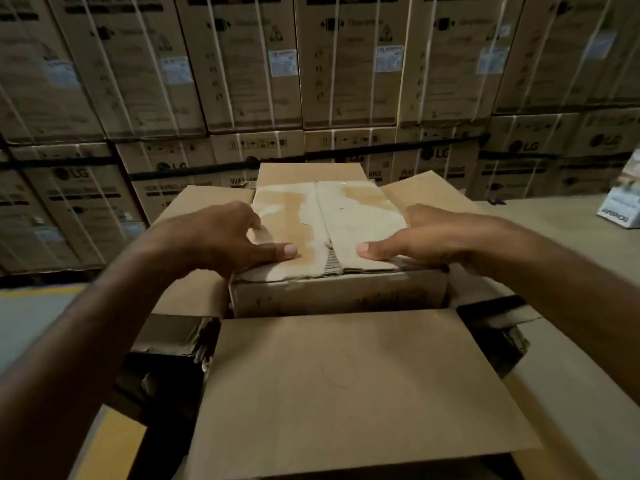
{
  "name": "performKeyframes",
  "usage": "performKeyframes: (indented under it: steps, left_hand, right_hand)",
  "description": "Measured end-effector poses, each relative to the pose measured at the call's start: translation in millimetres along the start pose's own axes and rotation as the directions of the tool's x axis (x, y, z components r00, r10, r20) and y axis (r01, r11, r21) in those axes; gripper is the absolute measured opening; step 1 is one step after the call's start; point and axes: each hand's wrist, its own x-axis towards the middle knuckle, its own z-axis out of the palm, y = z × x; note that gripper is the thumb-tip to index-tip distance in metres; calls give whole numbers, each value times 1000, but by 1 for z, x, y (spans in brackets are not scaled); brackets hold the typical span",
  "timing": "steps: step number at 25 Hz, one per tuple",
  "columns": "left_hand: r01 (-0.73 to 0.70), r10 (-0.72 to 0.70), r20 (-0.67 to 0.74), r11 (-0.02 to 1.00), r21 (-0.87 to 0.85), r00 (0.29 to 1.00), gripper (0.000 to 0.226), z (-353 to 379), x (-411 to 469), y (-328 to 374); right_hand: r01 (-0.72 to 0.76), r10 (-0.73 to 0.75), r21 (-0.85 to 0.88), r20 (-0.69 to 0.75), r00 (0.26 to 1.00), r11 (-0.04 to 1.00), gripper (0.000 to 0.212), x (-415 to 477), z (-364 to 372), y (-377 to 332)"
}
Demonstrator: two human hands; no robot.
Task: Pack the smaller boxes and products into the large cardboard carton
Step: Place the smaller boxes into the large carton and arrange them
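Box (329,230) — gripped by left hand (221,237), right hand (443,237) | base hidden behind carton (346,393) flap | side print (346,301) illegible

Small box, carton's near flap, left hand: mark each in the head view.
small box (346,216), head view, on its worn top face.
carton's near flap (346,393), head view, middle of the flap.
left hand (216,237), head view, back of the hand.

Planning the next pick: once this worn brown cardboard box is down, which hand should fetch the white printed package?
Right, probably. The white printed package stands far to the right, beyond the right hand; the left hand would have to cross the worn brown cardboard box that both grip.
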Motion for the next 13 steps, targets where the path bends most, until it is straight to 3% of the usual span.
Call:
performKeyframes:
  steps: [4,8,10,13]
  left_hand:
    - [-33,65,-86,943,332,994,70,14,11,2]
    - [-31,97,-141,911,410,985,49,32,13,7]
    - [-24,94,-130,888,459,987,49,37,12,12]
    - [-24,92,-114,871,490,989,50,39,12,14]
  right_hand:
    - [-44,45,-147,6,999,988,79,15,6,-7]
    - [-11,12,-135,13,1000,991,73,23,19,-1]
    - [11,-8,-189,17,1000,982,66,23,24,-1]
    - [-19,34,-297,43,998,955,86,24,31,0]
